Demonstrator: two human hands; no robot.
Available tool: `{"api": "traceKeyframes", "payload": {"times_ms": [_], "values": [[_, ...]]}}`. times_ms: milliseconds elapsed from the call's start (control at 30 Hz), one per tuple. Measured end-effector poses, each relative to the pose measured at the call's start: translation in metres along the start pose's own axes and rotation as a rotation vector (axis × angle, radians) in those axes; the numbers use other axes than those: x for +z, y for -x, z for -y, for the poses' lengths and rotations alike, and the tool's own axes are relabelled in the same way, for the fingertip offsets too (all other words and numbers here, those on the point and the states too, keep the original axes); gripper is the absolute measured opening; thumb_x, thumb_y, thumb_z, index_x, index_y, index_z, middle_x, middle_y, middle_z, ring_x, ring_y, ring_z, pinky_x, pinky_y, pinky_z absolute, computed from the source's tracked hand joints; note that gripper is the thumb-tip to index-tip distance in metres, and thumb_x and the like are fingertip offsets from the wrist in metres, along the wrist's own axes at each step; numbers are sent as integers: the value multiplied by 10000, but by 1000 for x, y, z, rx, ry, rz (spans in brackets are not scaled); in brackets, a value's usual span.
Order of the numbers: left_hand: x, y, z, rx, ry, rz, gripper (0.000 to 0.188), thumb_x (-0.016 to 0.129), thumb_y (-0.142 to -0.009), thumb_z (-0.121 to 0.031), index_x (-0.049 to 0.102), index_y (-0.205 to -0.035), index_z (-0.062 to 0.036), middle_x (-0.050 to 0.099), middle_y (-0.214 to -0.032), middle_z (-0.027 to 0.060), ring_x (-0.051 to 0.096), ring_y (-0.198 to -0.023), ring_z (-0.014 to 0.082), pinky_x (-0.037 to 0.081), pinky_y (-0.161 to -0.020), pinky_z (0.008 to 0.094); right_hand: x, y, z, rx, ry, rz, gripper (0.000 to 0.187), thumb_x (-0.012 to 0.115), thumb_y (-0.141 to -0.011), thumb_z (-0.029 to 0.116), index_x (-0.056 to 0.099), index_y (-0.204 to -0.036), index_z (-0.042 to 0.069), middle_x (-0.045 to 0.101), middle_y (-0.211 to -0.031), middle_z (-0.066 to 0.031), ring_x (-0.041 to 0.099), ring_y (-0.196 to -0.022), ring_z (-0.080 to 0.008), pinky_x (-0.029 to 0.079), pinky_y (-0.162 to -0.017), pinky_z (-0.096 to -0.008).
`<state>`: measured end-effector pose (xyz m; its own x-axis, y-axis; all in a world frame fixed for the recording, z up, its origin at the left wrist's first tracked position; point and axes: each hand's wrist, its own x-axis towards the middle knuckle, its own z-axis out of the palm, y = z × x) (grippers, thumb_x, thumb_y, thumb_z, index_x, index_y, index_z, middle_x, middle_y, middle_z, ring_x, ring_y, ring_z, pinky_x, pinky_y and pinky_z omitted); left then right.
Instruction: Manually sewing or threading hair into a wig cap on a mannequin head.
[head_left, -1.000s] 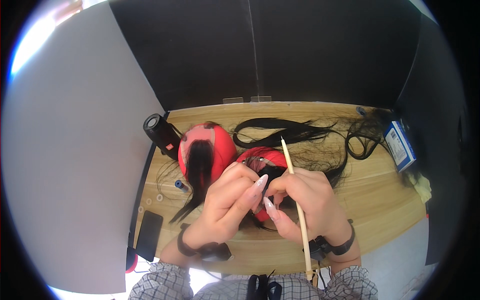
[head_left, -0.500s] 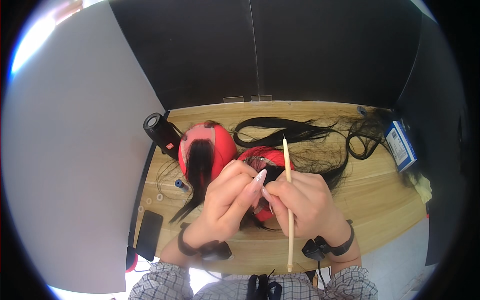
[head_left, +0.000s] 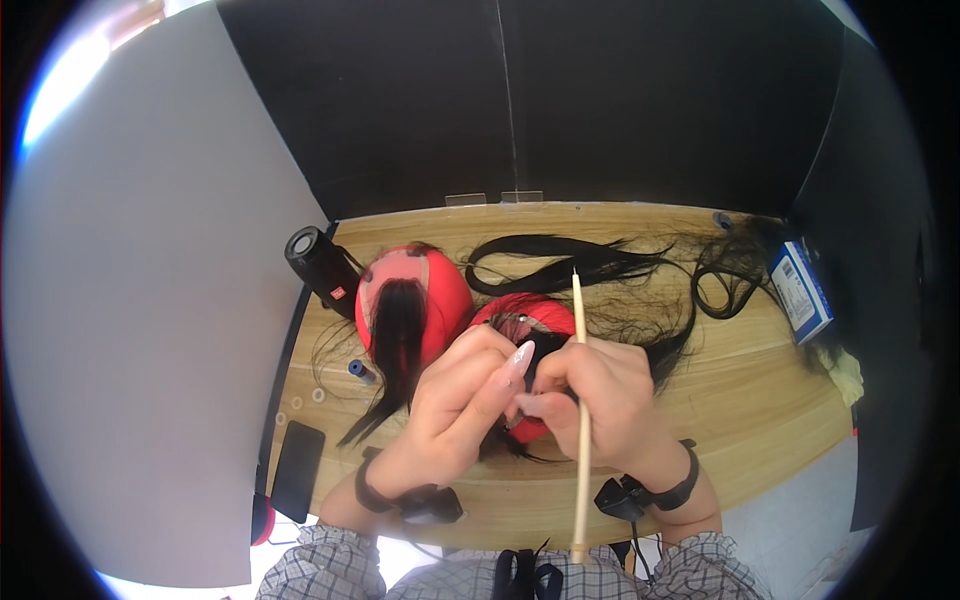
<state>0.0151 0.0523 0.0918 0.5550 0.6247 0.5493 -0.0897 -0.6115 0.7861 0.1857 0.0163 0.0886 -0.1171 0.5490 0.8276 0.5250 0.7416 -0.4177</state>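
My left hand (head_left: 462,385) is closed in a pinch over a red wig head (head_left: 548,312) with a mesh cap and black hair; whatever its fingertips hold is hidden. Close beside it, my right hand (head_left: 605,395) grips a long ventilating needle (head_left: 584,450) with a pale handle, its fine tip pointing away from me. The right thumb and forefinger meet near the left thumb, above the same head. A second red wig head (head_left: 450,295) stands to the left, and a dark lock of hair (head_left: 400,335) hangs down its front.
Behind my hands lies a long black hair bundle (head_left: 560,262), trailing right into loose strands. A black cylindrical speaker (head_left: 325,270), a small blue tube (head_left: 362,372) and a dark phone (head_left: 299,470) are on the left. A blue-and-white box (head_left: 802,292) stands at right. Tall panels (head_left: 660,110) enclose the wooden table.
My right hand has turned slightly, its thumb now stretched further left. The needle's tip has swung a little right and its lower end has dropped nearer me. My left hand has barely moved.
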Motion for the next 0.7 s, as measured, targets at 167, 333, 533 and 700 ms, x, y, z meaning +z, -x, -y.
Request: {"api": "traceKeyframes", "payload": {"times_ms": [167, 333, 533, 700], "values": [[5, 4, 3, 27, -44, 5, 228, 476, -988, -96, 615, -1030, 81, 534, -826, 95, 498, -735, 184, 415, -668, 291, 22, 10, -5, -45, 10, -101, 227, 747, -796, 123, 549, -721, 41, 527, -604, -52, 526, -502, -215, 408, -438, -308], [5, 5, 6, 91, -15, 9, 229, 471, -989, -94, 619, -1008, 80, 534, -835, 97, 490, -716, 184, 410, -644, 290, 23, 13, -4, -141, 18, -148, 171, 740, -784, 74, 576, -756, 31, 548, -621, -51, 534, -510, -212, 413, -437, -307], [6, 3, 1, 1, 76, 48, 265, 455, -1004, -121, 598, -857, 47, 511, -819, 87, 479, -735, 175, 405, -689, 283, 14, 8, -2, -119, -107, -206, 104, 696, -798, 6, 600, -760, 14, 565, -611, -63, 542, -491, -212, 421, -443, -293], [2, 5, 0, -91, 162, 53, 329, 432, -1018, -143, 556, -759, 17, 506, -810, 81, 476, -746, 168, 399, -739, 288, -9, 8, -8, 85, -77, -330, 124, 611, -891, 17, 593, -770, -2, 560, -585, -61, 545, -481, -140, 408, -441, -255]]}}
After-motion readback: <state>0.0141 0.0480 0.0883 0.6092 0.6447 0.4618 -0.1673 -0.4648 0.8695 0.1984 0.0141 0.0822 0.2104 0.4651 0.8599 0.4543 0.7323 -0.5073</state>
